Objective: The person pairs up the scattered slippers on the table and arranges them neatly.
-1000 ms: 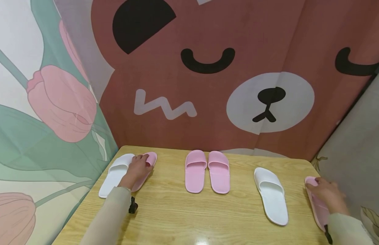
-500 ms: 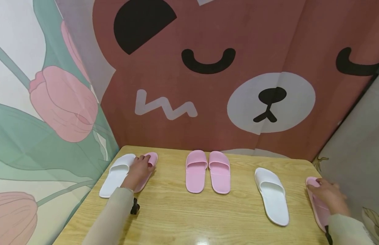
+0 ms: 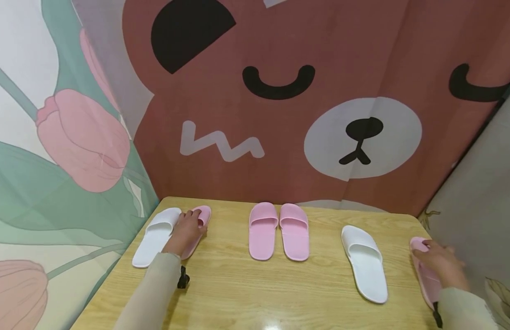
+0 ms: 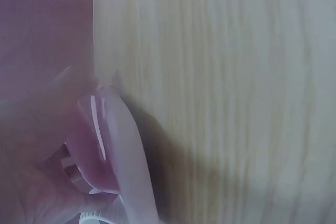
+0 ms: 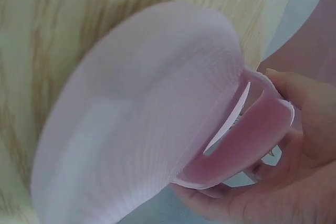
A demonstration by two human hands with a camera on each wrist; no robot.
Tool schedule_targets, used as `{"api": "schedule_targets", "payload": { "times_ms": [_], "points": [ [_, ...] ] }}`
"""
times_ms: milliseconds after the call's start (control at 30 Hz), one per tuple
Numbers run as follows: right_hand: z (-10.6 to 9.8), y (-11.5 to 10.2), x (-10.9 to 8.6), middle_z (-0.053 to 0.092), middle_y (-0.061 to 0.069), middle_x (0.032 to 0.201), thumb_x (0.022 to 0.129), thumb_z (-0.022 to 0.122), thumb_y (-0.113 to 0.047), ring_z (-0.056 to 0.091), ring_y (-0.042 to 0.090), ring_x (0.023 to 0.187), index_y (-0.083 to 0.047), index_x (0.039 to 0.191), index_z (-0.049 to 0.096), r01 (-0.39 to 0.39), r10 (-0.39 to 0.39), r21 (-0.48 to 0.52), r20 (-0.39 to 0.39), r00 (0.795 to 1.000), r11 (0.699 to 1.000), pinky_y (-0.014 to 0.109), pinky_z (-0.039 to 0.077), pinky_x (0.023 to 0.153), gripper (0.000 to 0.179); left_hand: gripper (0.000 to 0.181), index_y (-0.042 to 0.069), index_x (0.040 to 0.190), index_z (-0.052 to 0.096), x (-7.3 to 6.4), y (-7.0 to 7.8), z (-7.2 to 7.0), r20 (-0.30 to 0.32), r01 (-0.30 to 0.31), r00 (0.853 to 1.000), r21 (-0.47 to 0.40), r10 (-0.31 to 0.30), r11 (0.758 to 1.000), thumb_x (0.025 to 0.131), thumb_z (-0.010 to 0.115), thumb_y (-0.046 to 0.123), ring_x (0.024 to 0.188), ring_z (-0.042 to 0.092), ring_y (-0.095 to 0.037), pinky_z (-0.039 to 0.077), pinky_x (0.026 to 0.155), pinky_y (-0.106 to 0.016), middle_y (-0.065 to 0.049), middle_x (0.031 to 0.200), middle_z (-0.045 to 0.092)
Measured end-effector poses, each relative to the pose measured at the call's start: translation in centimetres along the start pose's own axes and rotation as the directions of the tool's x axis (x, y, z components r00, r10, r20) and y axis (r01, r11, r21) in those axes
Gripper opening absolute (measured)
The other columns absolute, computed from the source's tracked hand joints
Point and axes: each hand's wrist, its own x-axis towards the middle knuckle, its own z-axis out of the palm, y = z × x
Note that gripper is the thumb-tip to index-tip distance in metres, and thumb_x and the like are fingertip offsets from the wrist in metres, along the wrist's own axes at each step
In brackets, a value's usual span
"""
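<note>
At the table's far left, my left hand (image 3: 185, 233) grips a pink slipper (image 3: 204, 212) by its strap and covers much of it. In the left wrist view that slipper's sole edge (image 4: 131, 161) stands tilted close over the wood, thumb and fingers about the strap (image 4: 94, 145). On the far right, my right hand (image 3: 442, 265) holds another pink slipper (image 3: 431, 285). The right wrist view has this slipper's ribbed insole (image 5: 152, 103) turned toward the camera, with fingers curled around the strap (image 5: 252, 135). A white slipper (image 3: 149, 250) lies beside the left hand.
Two pink slippers, one (image 3: 262, 243) beside the other (image 3: 297, 243), lie side by side at the back middle of the wooden table (image 3: 226, 293). A white slipper (image 3: 367, 272) lies slanted at the right. Printed curtains, including a brown bear curtain (image 3: 279, 174), hang around the table.
</note>
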Motion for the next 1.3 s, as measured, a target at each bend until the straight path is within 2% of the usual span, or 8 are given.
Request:
{"api": "schedule_targets", "payload": {
  "times_ms": [233,367,600,767,933,1067,1200,1300],
  "points": [
    [0.1,-0.1,0.3,0.016,0.045,0.127,0.088,0.04,-0.062,0.015,0.064,0.113,0.006,0.14,0.017,-0.032,0.032,-0.038,-0.006,0.999,0.999,0.071,0.021,0.087,0.089,0.067,0.003,0.137,0.04,-0.2,-0.1,0.3,-0.027,-0.013,1.0,0.018,0.013,1.0,0.082,0.065,0.033,0.119,0.037,-0.043,0.03,0.101,-0.058,-0.023,0.131,0.045],
    [0.1,-0.1,0.6,0.019,0.043,0.133,0.088,0.039,-0.064,0.014,0.062,0.115,0.007,0.14,0.018,-0.006,0.006,-0.056,-0.006,1.0,0.998,0.073,0.019,0.086,0.09,0.066,0.003,0.138,0.04,-0.3,-0.1,0.1,-0.045,-0.028,0.999,0.042,0.03,0.999,0.083,0.064,0.031,0.118,0.038,-0.044,0.031,0.101,-0.058,-0.024,0.131,0.046],
    [0.2,0.1,0.8,0.022,0.043,0.133,0.088,0.039,-0.062,0.016,0.061,0.117,0.009,0.137,0.02,0.02,-0.019,-0.074,0.003,1.0,0.997,0.076,0.017,0.085,0.088,0.066,0.004,0.139,0.038,-0.6,0.4,-0.4,-0.013,-0.015,1.0,0.053,0.015,0.999,0.084,0.064,0.031,0.12,0.036,-0.045,0.031,0.1,-0.059,-0.024,0.133,0.044],
    [0.1,0.1,0.4,0.02,0.044,0.133,0.089,0.04,-0.059,0.016,0.062,0.116,0.01,0.137,0.02,0.027,-0.027,-0.044,-0.012,1.0,0.999,0.075,0.015,0.087,0.086,0.066,0.003,0.138,0.039,-0.7,0.5,-0.1,-0.015,-0.014,1.0,0.06,0.015,0.998,0.084,0.063,0.032,0.121,0.036,-0.047,0.032,0.099,-0.059,-0.024,0.132,0.045],
    [0.1,-0.2,0.1,0.022,0.044,0.133,0.09,0.037,-0.058,0.016,0.061,0.117,0.01,0.136,0.021,0.053,-0.053,-0.064,-0.007,0.999,0.997,0.076,0.016,0.086,0.084,0.067,0.004,0.139,0.038,-0.6,0.2,0.2,-0.038,-0.008,0.999,0.064,0.01,0.998,0.084,0.063,0.033,0.121,0.036,-0.046,0.031,0.1,-0.059,-0.023,0.132,0.044],
    [0.2,-0.3,0.0,0.02,0.044,0.132,0.09,0.039,-0.057,0.015,0.061,0.117,0.011,0.136,0.021,0.028,-0.028,-0.046,-0.004,1.0,0.999,0.075,0.015,0.088,0.084,0.067,0.003,0.139,0.037,-0.6,0.1,0.5,-0.042,-0.013,0.999,0.05,0.015,0.999,0.084,0.063,0.033,0.12,0.036,-0.045,0.034,0.098,-0.058,-0.023,0.133,0.043],
    [0.2,-0.4,-0.2,0.013,0.045,0.129,0.088,0.042,-0.06,0.015,0.065,0.114,0.008,0.139,0.019,-0.039,0.039,0.026,-0.004,0.999,0.999,0.072,0.021,0.087,0.088,0.069,0.002,0.139,0.035,-0.4,0.1,0.4,-0.029,-0.017,0.999,0.039,0.018,0.999,0.083,0.064,0.031,0.119,0.035,-0.045,0.035,0.097,-0.057,-0.024,0.131,0.041],
    [0.0,-0.4,-0.3,0.009,0.046,0.129,0.087,0.041,-0.064,0.014,0.069,0.11,0.007,0.142,0.017,-0.055,0.056,0.062,-0.017,0.998,0.997,0.072,0.024,0.084,0.092,0.071,0.001,0.139,0.035,0.0,0.1,0.1,-0.043,-0.014,0.999,0.037,0.016,0.999,0.081,0.066,0.031,0.118,0.034,-0.044,0.037,0.093,-0.058,-0.025,0.129,0.041]
  ]
}}
